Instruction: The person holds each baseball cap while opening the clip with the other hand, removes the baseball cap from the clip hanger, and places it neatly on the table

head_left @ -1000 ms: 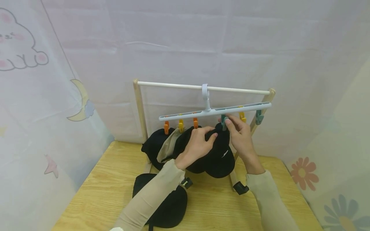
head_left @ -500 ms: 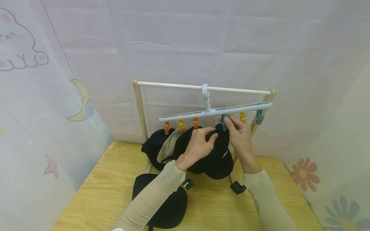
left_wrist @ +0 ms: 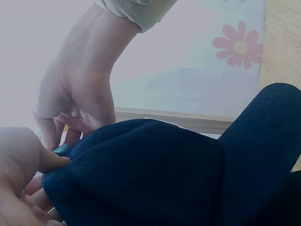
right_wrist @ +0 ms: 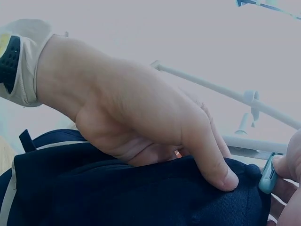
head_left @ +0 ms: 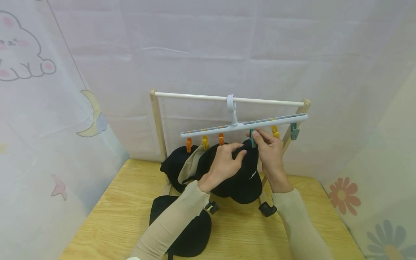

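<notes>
A black baseball cap point(head_left: 249, 191) with a small white mark hangs at the hanger's middle right in the head view. My left hand point(head_left: 224, 164) pinches its upper edge, thumb in front and fingers behind, as the left wrist view also shows on the dark cloth point(left_wrist: 141, 174). At that same edge, my right hand point(head_left: 272, 155) pinches a teal clip point(head_left: 252, 138) between thumb and fingers. The clip point(right_wrist: 268, 176) sits right at the cap's edge in the right wrist view. Above both hands is the pale blue hanger point(head_left: 211, 130), tilted with its right end higher.
More caps hang leftward, including a beige one point(head_left: 190, 166), from orange and yellow clips point(head_left: 205, 143). A yellow clip point(head_left: 275, 130) and a teal one hang at right. The rack's white rod point(head_left: 195, 96) carries the hanger. Another black cap point(head_left: 191, 236) lies on the wooden table point(head_left: 253, 238).
The hanger has shifted slightly right, its right end a little higher. The cap's brim has swung slightly left and down, and my right forearm has moved a little left. Both hands keep their holds.
</notes>
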`<state>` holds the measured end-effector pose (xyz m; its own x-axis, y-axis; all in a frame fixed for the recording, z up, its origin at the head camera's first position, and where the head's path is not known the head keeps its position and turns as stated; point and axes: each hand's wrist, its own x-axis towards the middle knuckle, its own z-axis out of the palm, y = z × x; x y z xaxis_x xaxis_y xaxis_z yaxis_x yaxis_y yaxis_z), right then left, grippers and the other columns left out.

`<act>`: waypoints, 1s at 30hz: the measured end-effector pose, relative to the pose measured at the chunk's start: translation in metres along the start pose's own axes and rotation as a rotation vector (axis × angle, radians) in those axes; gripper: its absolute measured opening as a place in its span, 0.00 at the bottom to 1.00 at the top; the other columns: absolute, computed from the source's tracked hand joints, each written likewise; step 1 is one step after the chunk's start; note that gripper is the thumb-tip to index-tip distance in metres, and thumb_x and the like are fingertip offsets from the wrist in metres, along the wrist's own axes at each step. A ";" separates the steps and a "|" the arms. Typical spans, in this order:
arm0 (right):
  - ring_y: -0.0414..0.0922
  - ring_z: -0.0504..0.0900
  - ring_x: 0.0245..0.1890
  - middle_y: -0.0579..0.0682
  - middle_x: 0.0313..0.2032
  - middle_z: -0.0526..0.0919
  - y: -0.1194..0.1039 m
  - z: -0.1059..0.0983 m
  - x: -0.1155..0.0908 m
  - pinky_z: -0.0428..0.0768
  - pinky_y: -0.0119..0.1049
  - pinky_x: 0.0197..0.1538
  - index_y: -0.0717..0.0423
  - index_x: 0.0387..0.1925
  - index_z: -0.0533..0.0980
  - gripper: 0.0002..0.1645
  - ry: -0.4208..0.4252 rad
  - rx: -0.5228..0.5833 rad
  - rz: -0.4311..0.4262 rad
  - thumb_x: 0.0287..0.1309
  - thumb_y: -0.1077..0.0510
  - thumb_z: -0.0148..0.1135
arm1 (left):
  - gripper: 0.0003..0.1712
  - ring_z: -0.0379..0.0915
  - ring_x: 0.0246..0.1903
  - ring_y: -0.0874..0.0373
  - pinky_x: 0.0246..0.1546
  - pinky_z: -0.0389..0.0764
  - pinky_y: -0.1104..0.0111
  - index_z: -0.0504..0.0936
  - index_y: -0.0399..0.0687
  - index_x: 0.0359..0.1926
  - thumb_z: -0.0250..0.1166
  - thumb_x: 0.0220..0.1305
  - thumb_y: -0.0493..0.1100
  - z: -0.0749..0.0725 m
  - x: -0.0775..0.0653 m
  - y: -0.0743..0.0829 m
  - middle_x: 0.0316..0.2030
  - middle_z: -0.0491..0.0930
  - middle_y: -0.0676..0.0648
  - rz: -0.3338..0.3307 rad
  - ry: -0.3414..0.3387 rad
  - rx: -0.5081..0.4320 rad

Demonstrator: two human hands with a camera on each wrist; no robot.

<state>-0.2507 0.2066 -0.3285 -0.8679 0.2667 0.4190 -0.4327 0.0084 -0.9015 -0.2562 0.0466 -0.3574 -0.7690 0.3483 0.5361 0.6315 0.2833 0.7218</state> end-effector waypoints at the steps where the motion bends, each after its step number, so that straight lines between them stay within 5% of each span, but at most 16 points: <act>1: 0.35 0.89 0.44 0.37 0.33 0.92 0.000 0.000 0.000 0.85 0.24 0.48 0.73 0.60 0.82 0.20 0.002 0.000 0.000 0.76 0.62 0.63 | 0.14 0.71 0.18 0.67 0.39 0.81 0.75 0.88 0.41 0.57 0.65 0.78 0.40 0.000 0.000 0.000 0.52 0.90 0.44 0.000 -0.001 -0.002; 6: 0.35 0.89 0.43 0.37 0.32 0.92 -0.001 0.001 0.001 0.84 0.23 0.48 0.73 0.60 0.81 0.20 0.006 -0.003 0.008 0.76 0.62 0.63 | 0.14 0.67 0.14 0.66 0.39 0.80 0.74 0.88 0.40 0.58 0.65 0.77 0.40 0.000 -0.001 0.000 0.53 0.90 0.43 0.000 0.000 -0.009; 11: 0.34 0.88 0.45 0.38 0.33 0.92 -0.002 0.003 0.001 0.84 0.23 0.48 0.72 0.60 0.82 0.20 0.008 -0.016 0.008 0.76 0.61 0.63 | 0.14 0.73 0.19 0.66 0.44 0.83 0.72 0.88 0.39 0.57 0.65 0.77 0.40 0.000 -0.003 0.000 0.55 0.90 0.42 0.000 0.003 -0.015; 16: 0.36 0.86 0.49 0.39 0.34 0.92 -0.001 0.003 0.001 0.83 0.23 0.49 0.72 0.60 0.82 0.20 0.012 -0.018 0.009 0.77 0.61 0.63 | 0.15 0.87 0.39 0.62 0.53 0.86 0.68 0.88 0.40 0.58 0.65 0.78 0.40 0.001 -0.005 0.000 0.56 0.89 0.43 0.001 0.004 -0.016; 19: 0.38 0.84 0.54 0.38 0.34 0.92 0.000 0.002 0.002 0.81 0.25 0.52 0.71 0.60 0.82 0.20 0.008 -0.029 0.014 0.77 0.60 0.62 | 0.14 0.88 0.50 0.58 0.53 0.86 0.67 0.88 0.40 0.57 0.65 0.77 0.40 0.002 -0.006 -0.001 0.55 0.90 0.43 0.007 0.004 -0.019; 25: 0.39 0.80 0.60 0.33 0.34 0.91 0.000 0.002 0.002 0.77 0.27 0.60 0.69 0.62 0.81 0.21 0.002 -0.043 0.027 0.78 0.59 0.61 | 0.14 0.88 0.45 0.62 0.51 0.86 0.70 0.88 0.39 0.58 0.65 0.77 0.40 0.004 -0.007 -0.002 0.53 0.90 0.43 0.024 0.010 -0.019; 30: 0.40 0.80 0.59 0.34 0.34 0.91 -0.001 0.002 0.002 0.77 0.30 0.59 0.70 0.62 0.81 0.21 -0.002 -0.038 0.039 0.78 0.59 0.61 | 0.16 0.78 0.23 0.66 0.48 0.85 0.72 0.87 0.40 0.59 0.64 0.78 0.41 0.004 -0.012 0.000 0.55 0.89 0.43 0.003 -0.004 -0.034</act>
<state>-0.2520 0.2053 -0.3268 -0.8846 0.2652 0.3835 -0.3887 0.0350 -0.9207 -0.2468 0.0456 -0.3654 -0.7664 0.3526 0.5370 0.6303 0.2512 0.7346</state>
